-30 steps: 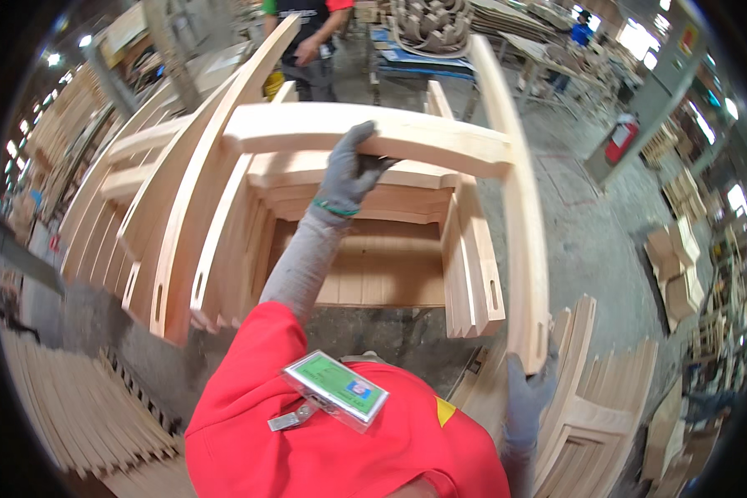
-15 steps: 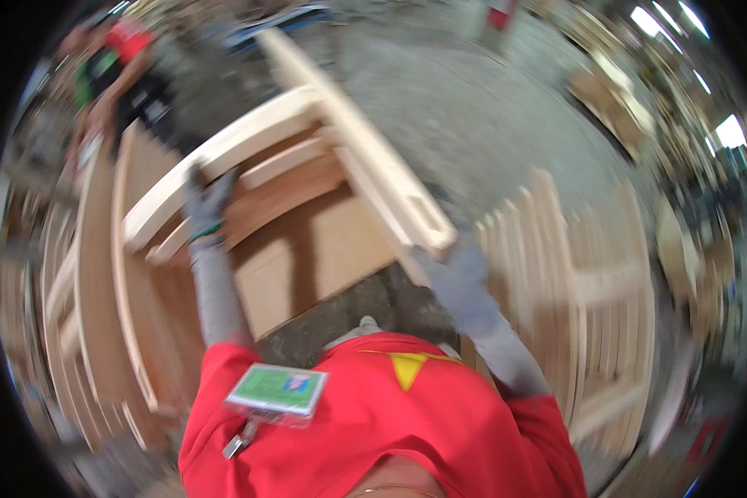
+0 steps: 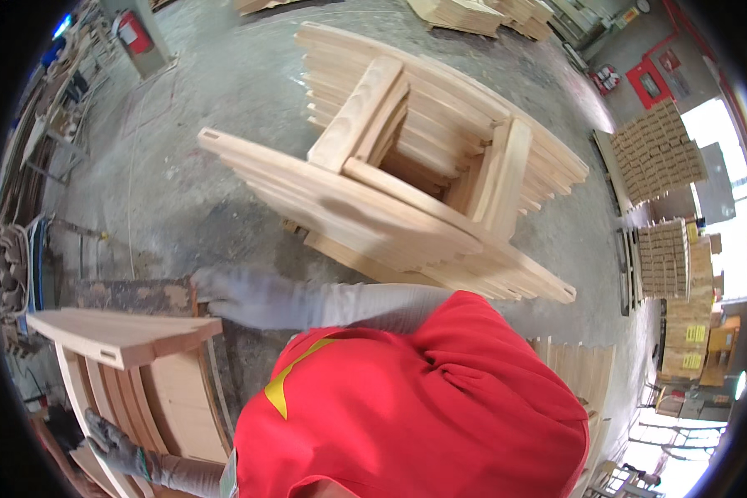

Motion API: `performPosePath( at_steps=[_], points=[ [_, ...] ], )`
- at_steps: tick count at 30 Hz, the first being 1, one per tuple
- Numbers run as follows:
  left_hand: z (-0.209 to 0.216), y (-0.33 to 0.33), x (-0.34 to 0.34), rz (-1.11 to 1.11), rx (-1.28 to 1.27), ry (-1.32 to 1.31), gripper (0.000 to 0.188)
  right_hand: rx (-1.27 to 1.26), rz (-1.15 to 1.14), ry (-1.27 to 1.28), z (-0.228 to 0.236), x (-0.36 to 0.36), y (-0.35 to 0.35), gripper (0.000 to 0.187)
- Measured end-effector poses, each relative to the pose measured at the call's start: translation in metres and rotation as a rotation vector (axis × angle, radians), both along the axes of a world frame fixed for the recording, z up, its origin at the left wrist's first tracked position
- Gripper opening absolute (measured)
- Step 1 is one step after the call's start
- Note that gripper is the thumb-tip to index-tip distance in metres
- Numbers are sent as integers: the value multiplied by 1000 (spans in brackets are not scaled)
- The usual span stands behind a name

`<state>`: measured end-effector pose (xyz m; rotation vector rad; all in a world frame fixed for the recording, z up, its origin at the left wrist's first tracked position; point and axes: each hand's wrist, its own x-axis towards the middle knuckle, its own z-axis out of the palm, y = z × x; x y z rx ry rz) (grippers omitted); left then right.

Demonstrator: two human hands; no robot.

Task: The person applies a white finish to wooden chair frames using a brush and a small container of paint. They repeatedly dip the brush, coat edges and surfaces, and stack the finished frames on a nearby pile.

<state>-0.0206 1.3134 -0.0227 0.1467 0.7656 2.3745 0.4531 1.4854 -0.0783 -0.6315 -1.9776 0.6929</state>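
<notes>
At the lower left is a pale wooden frame [image 3: 124,336] with a thick side piece and several curved rails. My left hand [image 3: 114,441], in a dark grey glove, is closed over its outer rail. My right hand [image 3: 236,295] reaches across to the left, just beyond the frame's thick end piece; motion smears its fingers, so I cannot tell whether it touches anything. Ahead stands a stack of similar wooden frames [image 3: 349,199], nested together with their long pieces slanting down to the right.
A dark, worn board [image 3: 133,295] lies beyond the frame in my left hand. A fire extinguisher [image 3: 131,33] hangs on a pillar at the far left. Pallets of stacked wooden pieces [image 3: 651,158] and cardboard boxes [image 3: 685,332] stand at the right.
My view has swung to the right, so the held frame now shows at the lower left and the frame stack ahead. My right hand no longer shows gripping the frame's long piece.
</notes>
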Motion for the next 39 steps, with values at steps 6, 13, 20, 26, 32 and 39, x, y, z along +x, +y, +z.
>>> performPosePath(
  at_steps=[6,13,20,26,32,39],
  points=[
    [74,79,263,166,-226,1048,47,-324,-627,37,-23,228,51,21],
    [46,151,398,-350,-279,600,48,-255,-1522,-179,-80,471,30,55],
    [-2,180,470,-659,-384,692,44,-1028,-1016,826,-126,571,-17,57],
    [6,189,497,-682,-462,489,39,-1002,-845,1041,-101,545,-4,52],
    [4,169,508,-948,-606,641,39,-793,-984,834,-79,571,-20,44],
    [-55,136,590,-1507,-305,1005,80,-121,-887,312,49,522,58,49]
  ],
)
